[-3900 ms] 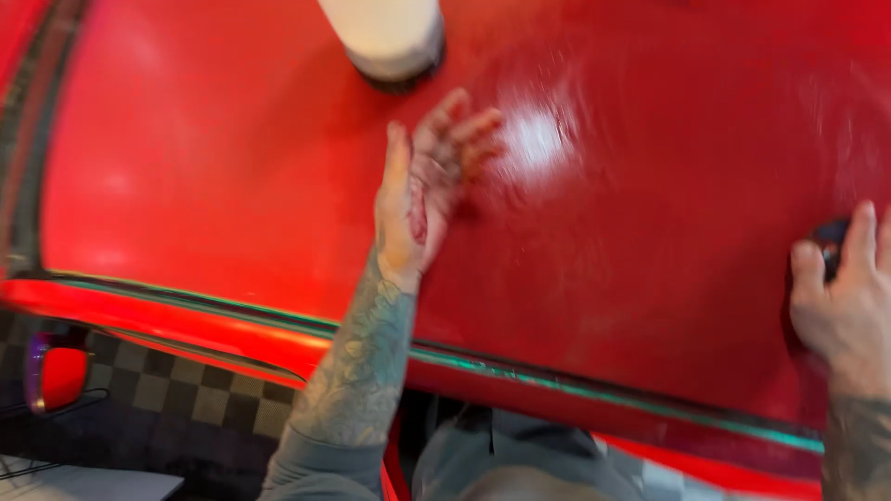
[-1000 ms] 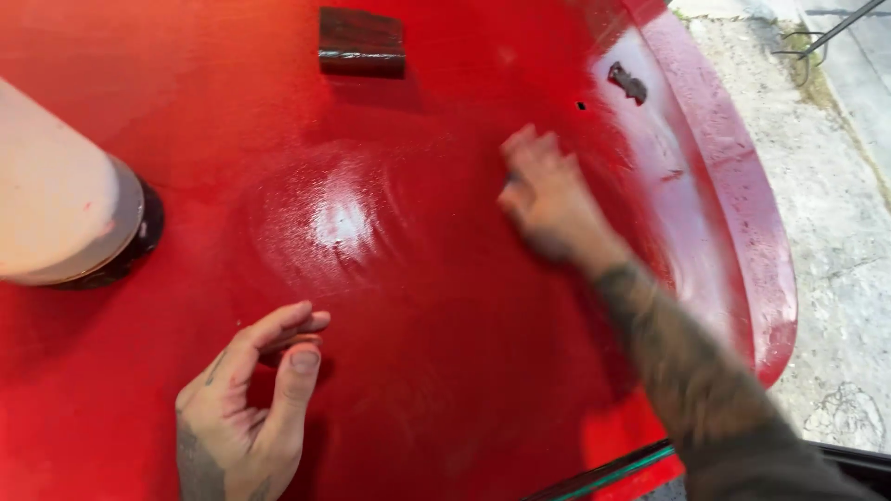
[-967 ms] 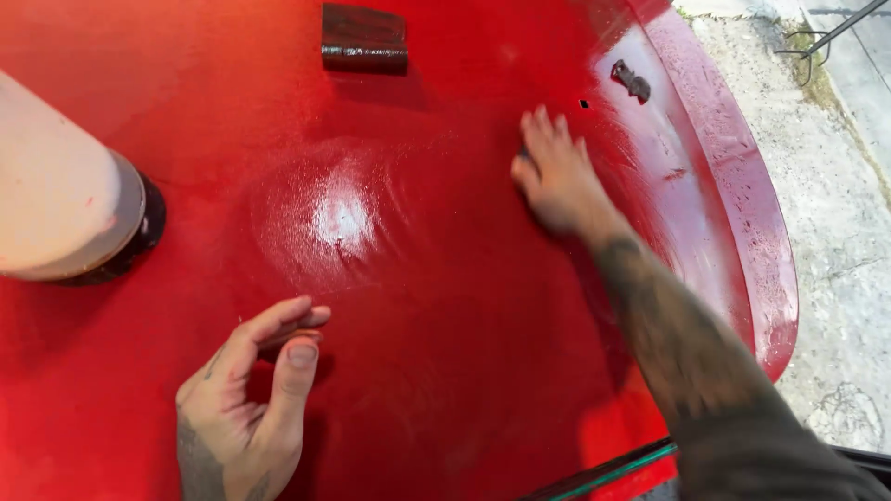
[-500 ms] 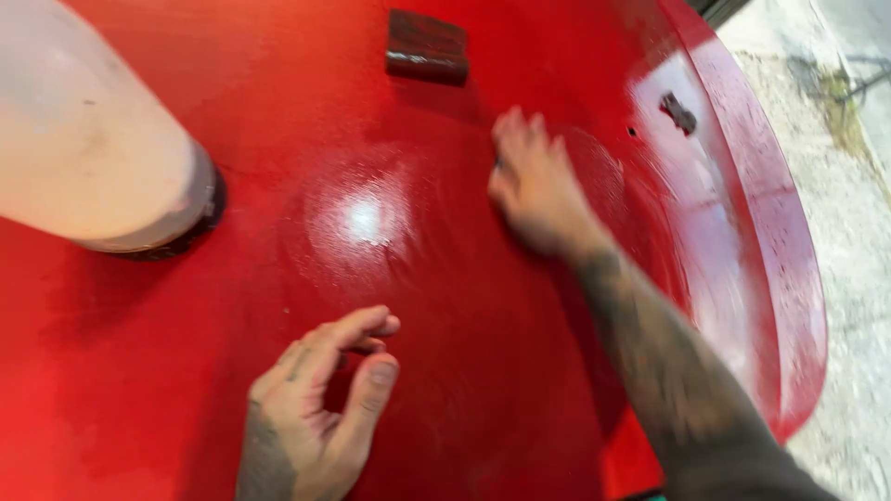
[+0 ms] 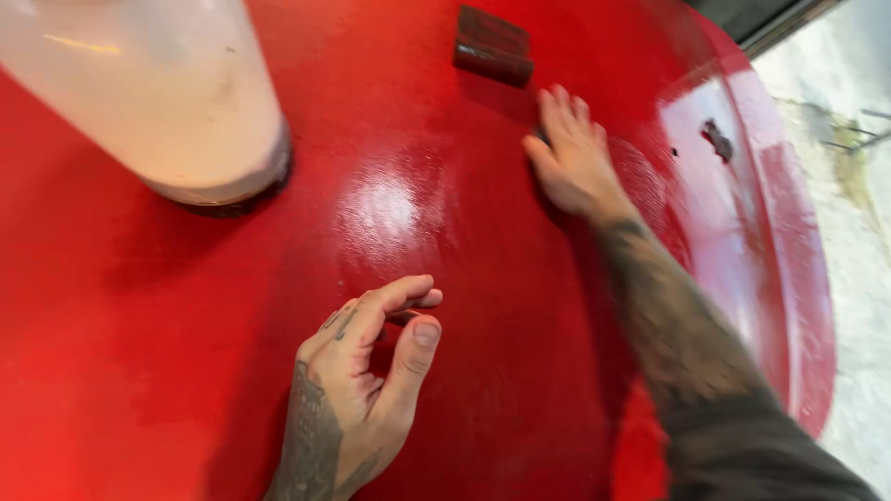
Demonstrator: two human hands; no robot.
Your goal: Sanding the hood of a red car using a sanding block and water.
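My right hand [image 5: 574,160] lies flat on a glossy red car panel [image 5: 483,306], palm down, fingers stretched away from me. A sliver of a dark pad [image 5: 541,135] shows under its fingers, pressed against the paint. Just beyond the fingertips a dark brown rectangular block [image 5: 493,45] lies on the panel. My left hand [image 5: 367,371] rests nearer to me with its fingers loosely curled and the fingertips touching the red surface; it holds nothing. A hazy, dull patch with a bright glare spot [image 5: 390,209] lies between the two hands.
A large white cylindrical container [image 5: 158,93] stands on the panel at the upper left. The panel's curved right edge [image 5: 817,306] drops off to grey concrete ground [image 5: 863,232]. A small dark hole or fitting [image 5: 716,139] sits near that edge.
My right hand has slid over the panel, back and forth, and now lies closer to the dark block. My left hand has kept its curled pose. The view has shifted nearer the panel.
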